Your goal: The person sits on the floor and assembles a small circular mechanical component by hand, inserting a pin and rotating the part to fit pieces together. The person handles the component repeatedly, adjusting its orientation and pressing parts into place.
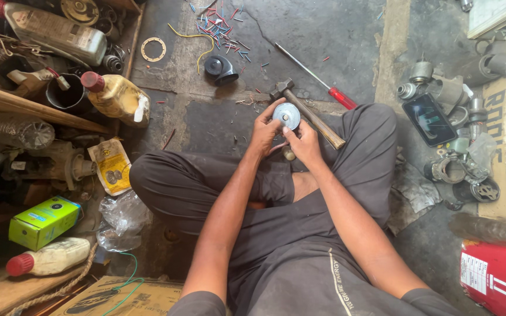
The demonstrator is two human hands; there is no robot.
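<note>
I sit cross-legged on a concrete floor and hold a small round silver metal disc with a centre stud in front of my knees. My left hand grips its left rim. My right hand holds its lower right side, fingertips at the centre. A hammer with a wooden handle lies on the floor just behind the disc, its handle resting against my right knee. A red-handled screwdriver lies beyond it, and a black horn-shaped part sits farther back.
Cut wire bits litter the floor ahead. Bottles, a green box and clutter fill the left side. Metal parts and a phone lie to the right, near a red canister.
</note>
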